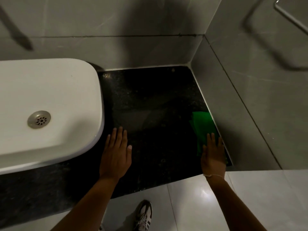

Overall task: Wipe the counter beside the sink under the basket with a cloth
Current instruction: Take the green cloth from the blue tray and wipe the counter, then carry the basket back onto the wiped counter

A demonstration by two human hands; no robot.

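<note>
Nearest us, below our forearms, one grey-and-white laced sneaker (144, 215) stands on the glossy pale floor tiles (196, 197). Both our bare arms reach forward from there onto the black speckled stone counter (150, 100).

Our left hand (115, 155) lies flat and open on the counter, palm down, fingers together and thumb out to its right, gripping nothing. Just to its left, nearly touching the little-finger side, curves the rounded corner of the white ceramic sink basin (58, 90), which sits on top of the counter. Farther left inside the basin we see the round metal drain strainer (39, 119).

Our right hand (213, 155) is also open and flat, palm down, with a thin pale thread bracelet (214, 175) at the wrist. It presses on the near end of the folded bright green cloth (202, 129); we hold the cloth down by the spread palm and fingers, not by a closed grip. The cloth stretches away beyond the fingertips, lying flat on the counter. Right beside this hand and the cloth, the counter meets the grey tiled side wall (250, 97), and the cloth's right edge runs along that joint.

Between our two hands the counter is bare dark stone with a faint dull sheen. Beyond both hands it runs back to the grey tiled rear wall (133, 30), and small pale specks sit near that far edge. High up past the right hand, a bent chrome bar (290, 17) is fixed to the side wall.
</note>
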